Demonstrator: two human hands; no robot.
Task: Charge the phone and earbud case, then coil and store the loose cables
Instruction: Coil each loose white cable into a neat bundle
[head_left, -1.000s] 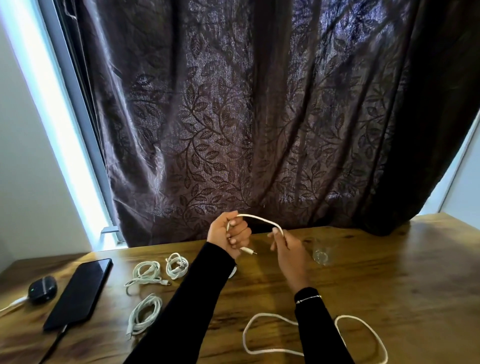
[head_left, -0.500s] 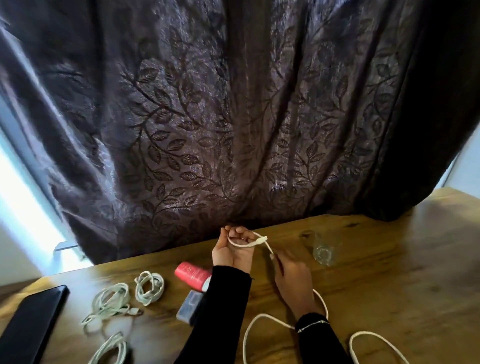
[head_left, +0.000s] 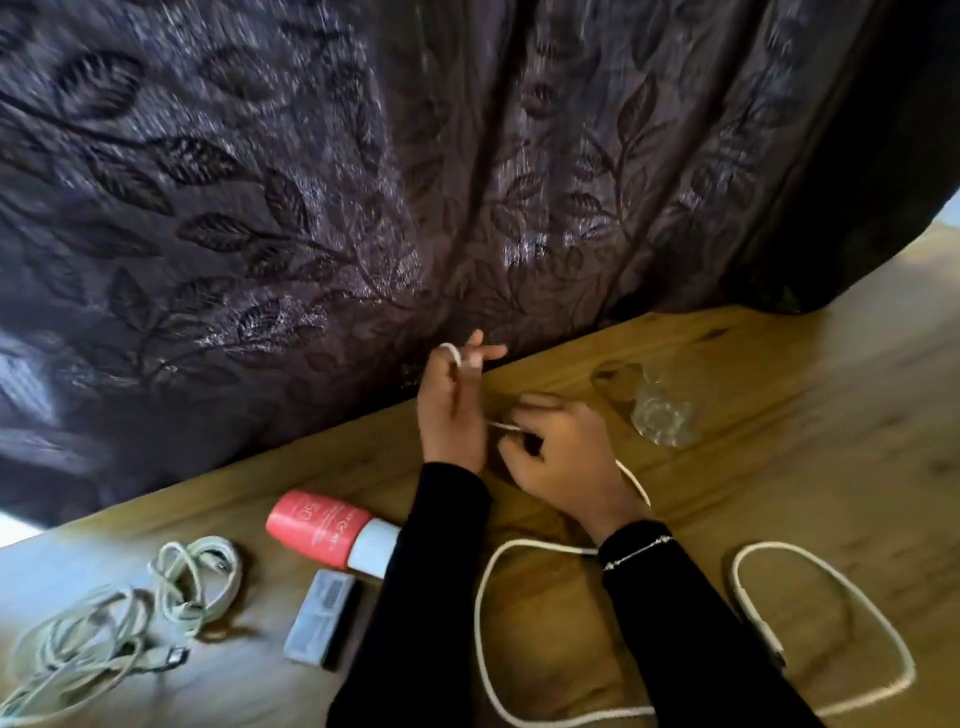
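Two bare hands work over the wooden table (head_left: 779, 519), and we see a white cable (head_left: 485, 613) running between them. Our left hand (head_left: 451, 410) is raised just in front of the dark leaf-patterned curtain (head_left: 311, 208), fingers partly spread, with one end of the cable looped over the top of the fingers near the knuckles; the grip there looks loose, the cord draped and wound rather than pinched. Our right hand (head_left: 563, 457) sits lower and just to the right, curled narrow around the same cable, pinching it where a short taut stretch crosses the gap between the hands. From under the right hand the cable drops to the table, passes behind the wrist with its thin bracelet (head_left: 636, 552), and lies in broad slack loops near the bottom edge, one on either side of the right sleeve. So most of the cable lies below and behind the grip, uncoiled on the wood. Left of our left sleeve we see a pink tube with a white cap (head_left: 327, 530) lying on its side and a small grey box (head_left: 322, 618) just below it. Further left lie two coiled cable bundles (head_left: 197, 577), touching or nearly so. A clear glass (head_left: 660, 415) lies just beyond the right hand. Motion blur softens the edges.
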